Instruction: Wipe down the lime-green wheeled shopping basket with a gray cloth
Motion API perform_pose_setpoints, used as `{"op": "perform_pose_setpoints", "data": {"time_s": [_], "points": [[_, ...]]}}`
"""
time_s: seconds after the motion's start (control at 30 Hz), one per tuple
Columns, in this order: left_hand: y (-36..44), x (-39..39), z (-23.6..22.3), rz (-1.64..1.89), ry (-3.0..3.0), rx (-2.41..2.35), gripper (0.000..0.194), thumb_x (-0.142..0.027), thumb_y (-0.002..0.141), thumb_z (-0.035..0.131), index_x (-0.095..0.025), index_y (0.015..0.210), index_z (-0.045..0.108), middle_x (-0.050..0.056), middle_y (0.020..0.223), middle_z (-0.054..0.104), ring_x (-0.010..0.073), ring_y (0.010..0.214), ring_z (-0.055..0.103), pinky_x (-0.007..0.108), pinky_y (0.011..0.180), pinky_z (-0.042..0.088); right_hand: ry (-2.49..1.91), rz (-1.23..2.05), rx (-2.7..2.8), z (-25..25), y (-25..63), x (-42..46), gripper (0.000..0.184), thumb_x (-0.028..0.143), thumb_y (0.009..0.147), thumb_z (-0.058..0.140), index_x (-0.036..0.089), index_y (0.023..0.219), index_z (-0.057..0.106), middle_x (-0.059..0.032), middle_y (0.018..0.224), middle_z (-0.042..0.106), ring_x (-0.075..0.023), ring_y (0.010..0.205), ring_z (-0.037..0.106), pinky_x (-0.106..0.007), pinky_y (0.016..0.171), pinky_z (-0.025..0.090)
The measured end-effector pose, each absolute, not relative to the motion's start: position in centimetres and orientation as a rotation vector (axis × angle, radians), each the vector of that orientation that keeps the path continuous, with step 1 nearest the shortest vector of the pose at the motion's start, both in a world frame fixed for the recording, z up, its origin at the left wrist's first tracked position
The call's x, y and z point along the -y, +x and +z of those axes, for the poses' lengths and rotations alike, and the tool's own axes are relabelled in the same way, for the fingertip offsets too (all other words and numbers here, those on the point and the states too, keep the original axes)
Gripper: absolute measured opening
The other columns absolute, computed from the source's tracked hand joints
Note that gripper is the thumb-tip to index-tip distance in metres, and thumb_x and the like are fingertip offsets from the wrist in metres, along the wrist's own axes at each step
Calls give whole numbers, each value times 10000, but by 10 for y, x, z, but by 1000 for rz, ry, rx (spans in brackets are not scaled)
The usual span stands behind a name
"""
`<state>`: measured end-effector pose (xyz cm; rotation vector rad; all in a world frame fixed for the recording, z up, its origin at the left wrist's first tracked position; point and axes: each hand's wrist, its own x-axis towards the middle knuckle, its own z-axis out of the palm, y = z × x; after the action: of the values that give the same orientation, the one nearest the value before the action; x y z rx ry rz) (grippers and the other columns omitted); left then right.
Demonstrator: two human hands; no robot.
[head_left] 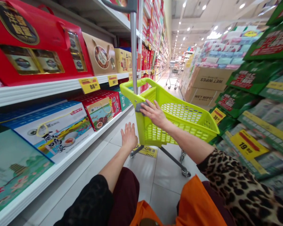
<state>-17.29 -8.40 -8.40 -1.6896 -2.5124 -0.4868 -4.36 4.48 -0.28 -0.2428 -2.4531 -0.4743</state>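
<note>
Lime-green shopping cart stands on the tile floor ahead of me, near the white shelf. My right grip rests flat and released on its rim beside a grey pad; my left grip hangs open, touching nothing.

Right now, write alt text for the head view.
A person's right hand rests on the rim of a lime-green shopping cart, touching a grey item, while the open left hand is raised beside the cart. They stand in a supermarket aisle between a red gift box on shelves and stacked green packs.
</note>
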Motion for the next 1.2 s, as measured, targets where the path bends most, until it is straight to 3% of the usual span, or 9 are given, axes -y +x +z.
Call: {"op": "perform_pose_setpoints", "data": {"time_s": [0.13, 0.47, 0.57, 0.67, 0.77, 0.83, 1.0, 1.1, 1.2], "points": [[-167, 79, -87, -475, -1708, 2493, 696, -136, 729, 438, -108, 1402, 261, 142, 1507, 183, 294, 1392, 130, 546, 1097, 157, -185, -470, 2502, 13, -52, -57, 332, 115, 916, 402, 197, 1204, 545, -71, 1373, 462, -226, 1359, 247, -541, 1100, 204], [-154, 87, -95, -612, -1811, 2454, 700, -86, 691, 473, -99, 1373, 315, 154, 1496, 215, 290, 1391, 139, 547, 1108, 102, -232, -357, 2825, -104, -26, -29, 279, 116, 858, 497, 153, 1103, 625, -128, 1237, 576, -252, 1227, 456, -471, 1003, 397], [-155, 77, -88, -1239, -1713, 2559, 698, -86, 680, 467, -118, 1362, 327, 132, 1482, 270, 255, 1377, 205, 470, 1119, 162, -298, -189, 2720, -95, -30, -25, 347, 82, 847, 470, 172, 1159, 592, -121, 1253, 560, -220, 1201, 480, -399, 975, 436], [-156, 63, -71, -2324, -1251, 2622, 541, -222, 776, 408, -205, 1316, 378, 74, 1367, 464, 219, 1247, 439, 395, 1007, 374, -427, 22, 2498, -70, -40, -16, 458, 32, 818, 411, 172, 1235, 539, -114, 1299, 519, -185, 1183, 495, -334, 985, 432], [-154, 54, -54, -3260, -802, 2423, 384, -382, 839, 331, -225, 1132, 523, 54, 1040, 645, 201, 928, 627, 379, 800, 494, -453, 174, 2319, -51, -48, -5, 509, 30, 789, 388, 161, 1264, 516, -103, 1313, 503, -166, 1187, 489, -297, 1008, 409], [-148, 52, -47, -3552, -707, 2260, 283, -372, 819, 407, -202, 963, 580, 32, 802, 646, 164, 740, 627, 325, 703, 503, -448, 196, 2261, -44, -51, -2, 500, 48, 788, 393, 164, 1254, 530, -98, 1307, 507, -168, 1187, 488, -294, 1011, 405], [-129, 47, -45, -3540, -675, 2293, 69, -142, 720, 529, -181, 769, 557, -18, 631, 586, 99, 640, 590, 223, 652, 471, -578, -41, 2292, -44, -45, -7, 437, 113, 839, 409, 200, 1245, 545, -87, 1367, 460, -226, 1265, 402, -398, 1059, 343], [-125, 47, -50, -3408, -661, 2464, 78, -99, 686, 533, -172, 715, 539, -18, 589, 579, 127, 668, 614, 253, 671, 478, -546, -277, 2524, -45, -35, -5, 469, 136, 841, 432, 157, 1307, 470, -111, 1441, 354, -274, 1351, 249, -505, 1092, 227], [-125, 52, -56, -3234, -702, 2600, 68, -124, 657, 560, -174, 701, 550, -17, 597, 599, 156, 713, 627, 293, 693, 471, -440, -360, 2699, -48, -25, 3, 598, 208, 805, 505, 90, 1373, 358, -149, 1468, 284, -302, 1363, 204, -540, 1092, 184]]}}
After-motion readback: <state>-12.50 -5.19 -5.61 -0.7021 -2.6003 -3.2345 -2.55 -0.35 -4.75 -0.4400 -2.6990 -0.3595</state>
